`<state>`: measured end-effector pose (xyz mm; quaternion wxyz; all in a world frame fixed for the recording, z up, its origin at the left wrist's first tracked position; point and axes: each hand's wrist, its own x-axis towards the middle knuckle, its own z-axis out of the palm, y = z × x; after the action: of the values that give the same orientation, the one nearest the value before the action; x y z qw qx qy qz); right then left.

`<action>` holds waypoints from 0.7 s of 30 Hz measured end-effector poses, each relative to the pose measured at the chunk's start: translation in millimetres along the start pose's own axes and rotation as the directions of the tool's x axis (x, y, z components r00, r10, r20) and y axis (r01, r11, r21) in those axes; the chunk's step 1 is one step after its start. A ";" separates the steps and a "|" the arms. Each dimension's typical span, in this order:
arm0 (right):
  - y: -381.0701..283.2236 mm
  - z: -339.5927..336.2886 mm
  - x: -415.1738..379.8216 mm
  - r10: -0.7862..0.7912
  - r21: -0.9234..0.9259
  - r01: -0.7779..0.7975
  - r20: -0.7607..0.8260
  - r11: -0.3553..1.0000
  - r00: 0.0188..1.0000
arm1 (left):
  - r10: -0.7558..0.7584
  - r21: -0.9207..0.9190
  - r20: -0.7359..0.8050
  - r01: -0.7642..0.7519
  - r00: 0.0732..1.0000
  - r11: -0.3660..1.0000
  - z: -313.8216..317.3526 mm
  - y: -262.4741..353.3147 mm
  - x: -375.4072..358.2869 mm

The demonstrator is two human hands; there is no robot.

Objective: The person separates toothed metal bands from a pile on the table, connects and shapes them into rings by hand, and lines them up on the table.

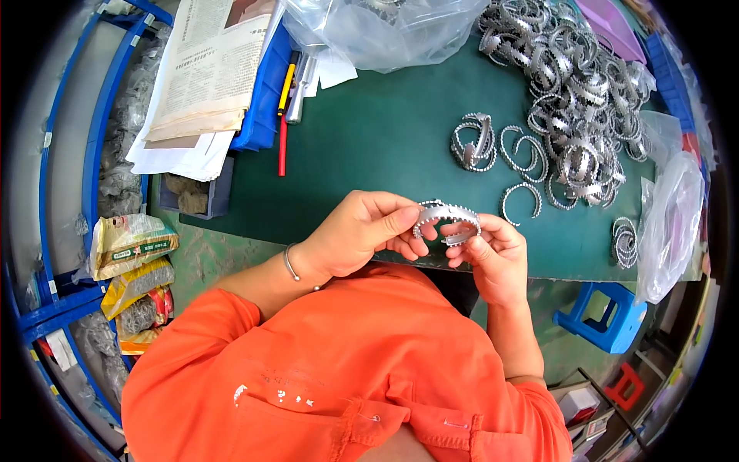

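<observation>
Both my hands hold one silvery metal ring [445,213] with a beaded edge, above the front edge of the green table. My left hand [377,229] pinches its left side between thumb and fingers. On the other side, my right hand [493,250] grips it with thumb and fingertips. The ring has a gap at its lower part. Beyond my hands lie a small group of similar rings [473,144], some thinner rings [525,154] and a single open ring [521,202]. A large heap of such rings [577,100] covers the table's back right.
The green table [369,131] bears a clear plastic bag [385,35] at the back, a blue tray [264,108] with newspapers [208,65], and pens [286,88]. Coiled rings [624,242] and another plastic bag [671,223] lie right. A blue stool [603,317] stands below.
</observation>
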<state>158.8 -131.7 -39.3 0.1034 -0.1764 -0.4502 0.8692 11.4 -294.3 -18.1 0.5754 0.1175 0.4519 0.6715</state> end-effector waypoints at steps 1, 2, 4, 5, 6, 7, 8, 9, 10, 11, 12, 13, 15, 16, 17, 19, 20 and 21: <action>2.1 -1.7 0.5 -0.003 -0.004 0.003 0.004 1.000 1.000 | 0.006 0.000 0.001 -0.006 1.000 1.000 0.5 0.7 -0.2; 4.9 -3.6 0.6 -0.008 -0.008 0.008 0.000 1.000 1.000 | 0.015 0.007 0.003 -0.015 1.000 1.000 1.2 1.3 -0.7; 6.3 -5.1 0.7 -0.012 -0.014 0.012 -0.007 1.000 1.000 | 0.024 0.011 0.009 -0.024 1.000 1.000 2.8 2.8 -1.0; 6.6 -4.8 0.7 -0.007 -0.024 0.007 -0.009 1.000 1.000 | 0.058 0.048 0.030 -0.059 0.998 0.997 4.1 3.8 -1.6; 6.9 -4.0 0.5 -0.001 -0.033 0.001 -0.012 0.999 1.000 | 0.090 0.084 0.053 -0.094 0.995 0.992 5.1 4.3 -2.3; 5.2 -1.2 1.3 -0.002 -0.012 0.002 -0.014 1.000 1.000 | 0.086 0.080 0.056 -0.090 0.995 0.993 5.5 4.5 -2.9; 5.6 -1.4 1.0 -0.001 -0.014 0.001 -0.020 1.000 1.000 | 0.095 0.114 0.064 -0.101 0.993 0.988 5.5 4.9 -3.4; 6.4 -2.0 0.8 -0.027 -0.026 0.027 -0.007 0.999 1.000 | 0.104 0.149 0.072 -0.114 0.992 0.982 5.5 4.9 -3.4; 6.8 -2.2 0.6 -0.054 -0.036 0.054 0.007 0.998 0.999 | 0.102 0.148 0.075 -0.112 0.992 0.983 5.2 4.4 -3.1; 6.7 -1.9 0.5 -0.054 -0.036 0.054 0.004 0.998 0.999 | 0.113 0.153 0.077 -0.124 0.991 0.980 4.7 3.6 -2.9; 6.2 -1.5 0.3 -0.105 -0.079 0.106 0.006 0.991 0.994 | 0.125 0.158 0.078 -0.136 0.989 0.978 4.4 3.0 -3.0; 5.5 -0.9 -0.4 -0.156 -0.122 0.156 0.010 0.980 0.988 | 0.123 0.158 0.079 -0.134 0.989 0.978 4.6 2.8 -3.2; 2.6 0.9 -2.8 -0.175 -0.151 0.173 -0.005 0.973 0.985 | 0.099 0.133 0.034 -0.103 0.994 0.986 5.4 2.3 -2.9; 1.0 1.4 -3.7 -0.195 -0.181 0.189 -0.017 0.965 0.981 | 0.098 0.132 0.038 -0.102 0.994 0.986 5.2 2.0 -2.3; -0.2 1.3 -4.3 -0.196 -0.182 0.190 -0.019 0.965 0.980 | 0.081 0.106 0.015 -0.082 0.997 0.991 4.7 1.7 -1.4; -2.2 1.2 -4.3 -0.308 -0.347 0.289 -0.002 0.892 0.951 | 0.064 0.081 -0.006 -0.063 0.998 0.995 3.7 0.9 -0.1; -3.7 1.1 -4.2 -0.309 -0.347 0.289 -0.003 0.892 0.951 | 0.037 0.071 -0.026 -0.036 0.999 0.997 3.2 0.1 0.1; -5.4 0.7 -4.1 -0.356 -0.407 0.334 0.024 0.850 0.934 | 0.011 0.059 -0.048 -0.008 0.999 0.998 3.0 -0.2 0.2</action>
<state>162.3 -130.5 -33.6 0.2306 -0.1332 -0.6417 0.7193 13.5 -292.8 -16.6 0.5574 0.1206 0.4846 0.6632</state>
